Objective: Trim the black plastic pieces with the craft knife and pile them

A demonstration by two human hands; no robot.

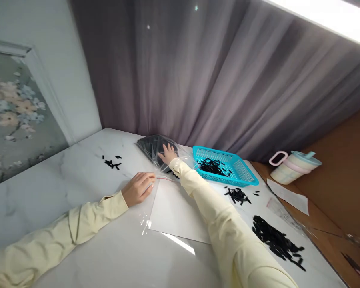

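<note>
A clear plastic bag filled with dark pieces (151, 148) lies at the back of the white table. My right hand (169, 154) rests on the bag with its fingers spread. Nearer to me, my left hand (139, 187) has its fingers bent together at the upper left corner of a flat clear bag with a white sheet (178, 212); its fingertips pinch that edge. Right of my right hand stands a turquoise basket (246, 174) with black pieces (211, 167) inside. Some black pieces under my right wrist are partly hidden.
Loose black pieces lie in a small group (112, 163) at the left, another (238, 195) before the basket and a larger pile (276, 242) at the right. A cup (294, 168) and white paper (289, 197) are at the far right.
</note>
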